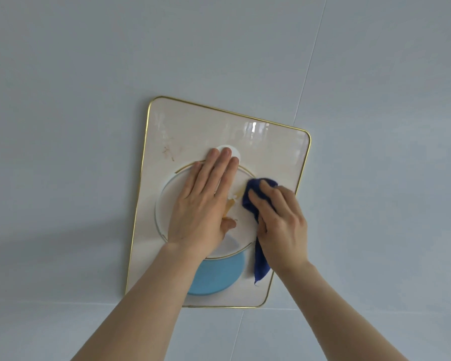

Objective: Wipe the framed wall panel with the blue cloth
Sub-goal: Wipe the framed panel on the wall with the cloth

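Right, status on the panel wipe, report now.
Left hand flat on the panel, bracing. Right hand pressing the blue cloth at the panel's right side. Smudges upper left. Nothing in the way.

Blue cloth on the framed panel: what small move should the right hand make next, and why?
Probably sweep the blue cloth up and left toward the smudges. The right hand presses it at the panel's right side; the left hand lies flat, bracing.
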The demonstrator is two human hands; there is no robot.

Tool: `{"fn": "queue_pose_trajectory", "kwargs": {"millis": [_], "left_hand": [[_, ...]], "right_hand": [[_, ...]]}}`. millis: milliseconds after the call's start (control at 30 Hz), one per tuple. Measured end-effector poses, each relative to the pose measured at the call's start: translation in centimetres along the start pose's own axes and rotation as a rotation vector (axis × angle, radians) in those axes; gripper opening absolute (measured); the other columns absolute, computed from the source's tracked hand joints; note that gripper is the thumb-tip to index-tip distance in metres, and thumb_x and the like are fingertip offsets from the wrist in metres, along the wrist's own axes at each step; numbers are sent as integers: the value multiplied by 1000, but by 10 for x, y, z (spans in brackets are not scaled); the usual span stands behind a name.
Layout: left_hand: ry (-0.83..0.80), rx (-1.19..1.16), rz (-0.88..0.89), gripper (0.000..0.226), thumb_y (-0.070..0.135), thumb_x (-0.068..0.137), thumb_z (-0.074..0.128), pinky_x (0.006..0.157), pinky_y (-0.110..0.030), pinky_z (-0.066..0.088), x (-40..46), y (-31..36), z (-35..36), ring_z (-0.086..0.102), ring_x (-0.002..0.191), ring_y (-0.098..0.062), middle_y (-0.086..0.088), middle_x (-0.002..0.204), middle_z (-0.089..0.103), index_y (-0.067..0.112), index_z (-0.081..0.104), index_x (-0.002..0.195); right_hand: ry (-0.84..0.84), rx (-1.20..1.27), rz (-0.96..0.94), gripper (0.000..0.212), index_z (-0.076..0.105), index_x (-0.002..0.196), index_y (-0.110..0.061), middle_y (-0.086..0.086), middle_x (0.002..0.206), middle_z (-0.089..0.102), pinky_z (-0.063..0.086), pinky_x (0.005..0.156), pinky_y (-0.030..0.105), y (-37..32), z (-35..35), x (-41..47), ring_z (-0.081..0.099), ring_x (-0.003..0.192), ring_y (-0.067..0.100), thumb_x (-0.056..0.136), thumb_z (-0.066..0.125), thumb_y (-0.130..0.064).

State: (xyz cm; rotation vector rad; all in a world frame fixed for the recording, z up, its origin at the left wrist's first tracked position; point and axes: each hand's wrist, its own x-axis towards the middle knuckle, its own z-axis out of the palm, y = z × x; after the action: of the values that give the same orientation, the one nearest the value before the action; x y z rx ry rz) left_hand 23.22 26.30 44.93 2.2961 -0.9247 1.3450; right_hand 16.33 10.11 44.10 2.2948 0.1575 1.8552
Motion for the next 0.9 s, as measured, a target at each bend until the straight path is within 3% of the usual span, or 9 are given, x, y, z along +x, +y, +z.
{"fn": "queue_pose_trajectory", "kwargs": {"millis": [200, 333, 433, 533, 600, 767, 900], "left_hand": [[-31, 2, -4, 124, 48, 77, 81, 131, -44, 7, 0, 3, -8, -9, 160, -26, -7, 174, -7, 12, -1, 163], [-35, -21, 16, 122, 53, 77, 79, 130, -45, 10, -2, 3, -21, -2, 160, -26, -8, 174, 0, 11, 3, 163], [52, -56, 38, 115, 52, 81, 76, 131, -44, 7, -9, -1, -35, 0, 161, -23, -4, 174, 4, 14, 6, 163], [168, -130, -60, 107, 55, 84, 69, 131, -45, 5, -20, -22, -47, 0, 161, -23, -2, 174, 6, 17, 9, 163], [179, -149, -180, 112, 59, 80, 71, 130, -48, 6, -26, -44, -50, 0, 161, -25, -4, 174, 4, 18, 8, 163], [83, -154, -270, 134, 67, 66, 80, 130, -47, 2, -27, -88, -47, -4, 161, -26, -5, 174, -3, 21, 0, 163], [60, -143, -238, 143, 71, 59, 81, 130, -49, 6, -21, -100, -34, -5, 161, -25, -5, 174, -2, 19, -1, 164]], "right_hand": [[-94, -22, 80, 43, 76, 110, -10, 4, 115, 73, 57, 74, 33, -10, -8, -15, 62, 99, 30, 73, 65, 9], [-252, 3, 119, 44, 77, 106, -16, -2, 106, 73, 56, 63, 31, -19, -22, -24, 63, 87, 27, 70, 76, 7], [-342, 128, 273, 38, 78, 106, -23, -7, 101, 72, 57, 66, 37, -27, -30, -31, 66, 84, 25, 76, 76, 1], [-212, 348, 569, 30, 80, 105, -23, -8, 102, 74, 59, 80, 41, -39, -35, -16, 69, 86, 15, 82, 76, -3], [-80, 409, 649, 27, 80, 103, -21, -8, 103, 74, 58, 83, 41, -51, -39, 2, 68, 87, 12, 83, 77, -4], [48, 360, 315, 32, 77, 111, -17, -3, 118, 72, 52, 90, 28, -81, -30, 48, 64, 104, 21, 84, 75, -1], [-11, 218, -24, 32, 75, 116, -14, 4, 127, 70, 56, 83, 39, -96, -9, 76, 61, 113, 30, 88, 65, -2]]}}
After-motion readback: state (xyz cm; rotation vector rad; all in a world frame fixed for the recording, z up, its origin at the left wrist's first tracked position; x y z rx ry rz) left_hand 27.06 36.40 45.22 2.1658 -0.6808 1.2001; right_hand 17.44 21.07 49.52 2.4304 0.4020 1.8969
